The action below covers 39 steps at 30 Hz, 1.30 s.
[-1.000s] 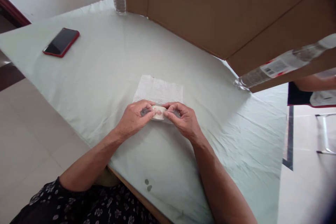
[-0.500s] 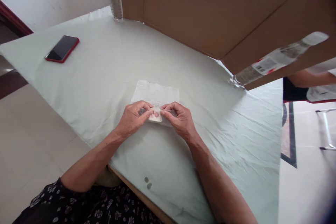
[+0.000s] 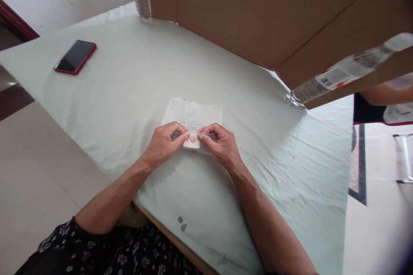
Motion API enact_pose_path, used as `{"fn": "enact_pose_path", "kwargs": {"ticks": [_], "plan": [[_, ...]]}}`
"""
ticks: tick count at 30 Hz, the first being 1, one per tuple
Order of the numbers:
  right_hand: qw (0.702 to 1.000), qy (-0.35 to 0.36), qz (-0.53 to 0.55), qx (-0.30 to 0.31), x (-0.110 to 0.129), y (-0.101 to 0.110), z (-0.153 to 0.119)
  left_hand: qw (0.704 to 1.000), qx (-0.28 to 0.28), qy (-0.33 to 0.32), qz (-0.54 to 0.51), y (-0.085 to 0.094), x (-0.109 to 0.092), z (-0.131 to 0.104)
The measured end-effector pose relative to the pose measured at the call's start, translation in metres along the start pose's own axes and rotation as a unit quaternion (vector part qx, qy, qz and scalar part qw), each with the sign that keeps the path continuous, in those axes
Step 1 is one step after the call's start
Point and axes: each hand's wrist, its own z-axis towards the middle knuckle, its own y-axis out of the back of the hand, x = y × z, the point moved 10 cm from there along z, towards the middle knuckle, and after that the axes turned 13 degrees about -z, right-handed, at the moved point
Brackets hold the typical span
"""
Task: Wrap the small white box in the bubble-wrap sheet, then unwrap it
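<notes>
Grip of our left hand (image 3: 165,142) pinched the left side of a small white, red-marked piece (image 3: 192,142) between thumb and finger; our right hand (image 3: 222,143) pinched its right side likewise. We held the piece at the near part of a white sheet (image 3: 195,111) on the cloth-covered counter (image 3: 129,90). A red-cased smartphone (image 3: 75,57) lay well apart, to our left.

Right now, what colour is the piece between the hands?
The piece is off-white with reddish marks, shown in the head view.
</notes>
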Motion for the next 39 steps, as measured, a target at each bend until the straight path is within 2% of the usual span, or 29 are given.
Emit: {"fn": "enact_pose_path", "kwargs": {"ticks": [12,15,18,20,22,23,25,29,39], "plan": [[0.996,0.006,-0.084,-0.043,-0.014,0.018,0.005,0.999,-0.001,0.031,-0.013,0.000,0.003,0.002],[0.990,0.026,-0.120,-0.063,-0.010,0.025,0.003,0.999,-0.001,0.037,-0.017,0.000,0.004,0.002],[0.971,0.074,-0.189,-0.128,0.013,0.043,-0.006,0.999,-0.003,0.039,-0.022,0.000,0.005,0.002],[0.940,0.136,-0.252,-0.186,0.042,0.053,-0.018,0.999,-0.003,0.040,-0.025,0.000,0.006,0.002],[0.906,0.204,-0.298,-0.220,0.072,0.053,-0.033,0.999,-0.002,0.037,-0.025,-0.001,0.006,0.002],[0.895,0.235,-0.310,-0.217,0.084,0.049,-0.039,0.999,-0.001,0.035,-0.024,-0.001,0.006,0.002],[0.885,0.285,-0.327,-0.172,0.100,0.032,-0.047,0.999,0.002,0.029,-0.019,-0.001,0.005,0.003],[0.869,0.322,-0.367,-0.079,0.102,-0.004,-0.051,1.000,0.006,0.022,-0.014,-0.001,0.004,0.003],[0.863,0.319,-0.388,-0.044,0.090,-0.019,-0.049,1.000,0.004,0.022,-0.006,-0.002,0.004,0.003]]}}
